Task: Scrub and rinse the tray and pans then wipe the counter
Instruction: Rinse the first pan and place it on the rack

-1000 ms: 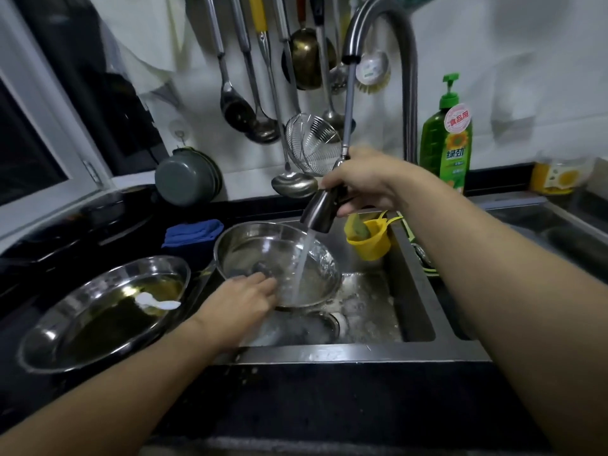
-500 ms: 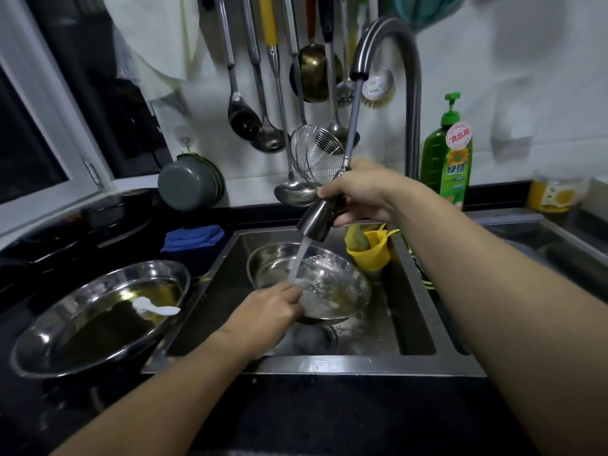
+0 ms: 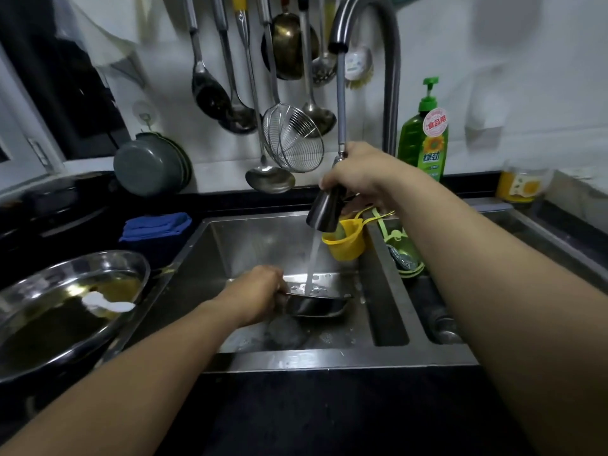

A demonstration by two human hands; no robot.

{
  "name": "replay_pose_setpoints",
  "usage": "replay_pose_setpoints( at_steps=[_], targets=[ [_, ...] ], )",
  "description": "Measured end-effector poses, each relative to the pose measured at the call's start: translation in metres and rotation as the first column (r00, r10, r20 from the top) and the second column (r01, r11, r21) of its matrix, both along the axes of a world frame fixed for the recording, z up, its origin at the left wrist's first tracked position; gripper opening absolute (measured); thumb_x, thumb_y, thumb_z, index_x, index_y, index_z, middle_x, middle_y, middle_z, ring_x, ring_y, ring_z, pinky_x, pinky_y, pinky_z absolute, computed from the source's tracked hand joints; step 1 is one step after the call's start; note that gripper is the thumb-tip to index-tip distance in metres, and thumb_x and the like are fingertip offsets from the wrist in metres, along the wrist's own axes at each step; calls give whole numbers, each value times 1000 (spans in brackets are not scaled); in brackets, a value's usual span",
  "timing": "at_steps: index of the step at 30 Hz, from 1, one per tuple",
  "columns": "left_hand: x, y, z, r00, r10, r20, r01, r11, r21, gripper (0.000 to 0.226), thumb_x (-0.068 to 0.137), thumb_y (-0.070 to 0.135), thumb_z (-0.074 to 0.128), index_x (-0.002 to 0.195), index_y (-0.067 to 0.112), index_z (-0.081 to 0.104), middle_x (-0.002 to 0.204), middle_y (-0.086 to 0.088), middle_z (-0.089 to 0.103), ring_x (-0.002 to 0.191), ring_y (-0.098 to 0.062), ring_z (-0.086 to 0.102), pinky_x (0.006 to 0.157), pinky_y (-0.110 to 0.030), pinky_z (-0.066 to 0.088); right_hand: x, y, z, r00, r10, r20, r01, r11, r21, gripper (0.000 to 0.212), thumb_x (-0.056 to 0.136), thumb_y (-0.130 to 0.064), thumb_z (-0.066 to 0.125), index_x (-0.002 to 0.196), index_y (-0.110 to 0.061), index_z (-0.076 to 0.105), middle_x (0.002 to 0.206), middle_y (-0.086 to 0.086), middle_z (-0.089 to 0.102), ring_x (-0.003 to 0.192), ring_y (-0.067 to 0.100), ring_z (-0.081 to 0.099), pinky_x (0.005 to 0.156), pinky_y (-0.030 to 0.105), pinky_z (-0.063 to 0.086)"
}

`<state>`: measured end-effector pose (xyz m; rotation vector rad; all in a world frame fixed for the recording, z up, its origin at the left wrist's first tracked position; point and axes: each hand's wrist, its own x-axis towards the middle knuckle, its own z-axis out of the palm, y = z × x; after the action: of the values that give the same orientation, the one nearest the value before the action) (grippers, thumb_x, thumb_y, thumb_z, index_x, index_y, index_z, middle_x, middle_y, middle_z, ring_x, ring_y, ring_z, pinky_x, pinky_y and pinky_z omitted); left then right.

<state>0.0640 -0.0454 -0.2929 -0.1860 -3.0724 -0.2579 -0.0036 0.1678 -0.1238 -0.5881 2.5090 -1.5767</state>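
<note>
My left hand (image 3: 260, 296) grips the near-left rim of a steel pan (image 3: 317, 306) held low and nearly level inside the sink (image 3: 329, 358). My right hand (image 3: 357, 174) holds the pull-out spray head (image 3: 324, 209) above it, and water streams down onto the pan. A second steel pan (image 3: 70, 311) with oily liquid and a white scrap in it sits on the dark counter to the left.
A yellow cup (image 3: 345, 246) hangs at the sink's back right, beside a green holder with a scourer (image 3: 403, 258). A green soap bottle (image 3: 424, 139) stands behind the tap. A blue cloth (image 3: 156, 225) lies behind the left pan. Ladles and a strainer (image 3: 292, 138) hang on the wall.
My left hand lowered the pan deeper into the sink and levelled it, so I see it edge-on. The spray head stayed above with water running.
</note>
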Motion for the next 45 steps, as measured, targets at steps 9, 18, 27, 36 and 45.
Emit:
replay_pose_setpoints(
  at_steps=[9, 18, 27, 36, 45],
  targets=[
    [-25, -7, 12, 998, 54, 10, -51, 983, -179, 16, 96, 41, 67, 93, 28, 76, 96, 2, 58, 92, -23, 61, 83, -35, 52, -9, 1, -4, 1000, -21, -11, 21, 1000, 13, 22, 88, -2, 66, 101, -13, 53, 96, 17, 64, 90, 36, 73, 65, 53, 61],
    [-21, -17, -5, 860, 442, 255, -510, 745, 430, 19, 99, 25, 62, 94, 10, 71, 79, -13, 76, 67, -23, 72, 67, -32, 59, -18, 1, -5, 1000, -20, -2, 20, 1000, 19, 24, 88, -2, 67, 103, -16, 53, 103, 17, 67, 82, 30, 72, 58, 43, 63],
    [-36, -35, -28, 603, 696, 390, -739, 303, 602, 42, 94, 0, 60, 132, 9, 43, 119, -22, 58, 91, -37, 66, 47, -36, 58, -24, -13, -12, 1000, -18, 12, 19, 997, -74, 34, 87, 0, 66, 117, -8, 53, 105, 19, 66, 87, 34, 72, 64, 52, 62],
    [-30, -43, -43, 617, 490, 616, -615, -188, 766, 30, 96, -12, 38, 106, 1, 62, 59, -12, 64, 37, -21, 60, 36, -25, 47, -47, -53, -30, 1000, 16, -24, -23, 948, -318, 27, 82, -1, 73, 95, -16, 55, 92, 9, 62, 87, 29, 70, 58, 44, 62],
    [-36, -33, -39, 703, 543, 460, -546, -3, 838, 6, 96, 4, 64, 95, 10, 62, 83, -20, 72, 61, -33, 68, 56, -38, 57, -46, -42, -30, 997, 76, -33, -83, 960, -268, 25, 87, -2, 72, 103, -13, 56, 96, 11, 64, 84, 27, 70, 51, 33, 58]
  ],
)
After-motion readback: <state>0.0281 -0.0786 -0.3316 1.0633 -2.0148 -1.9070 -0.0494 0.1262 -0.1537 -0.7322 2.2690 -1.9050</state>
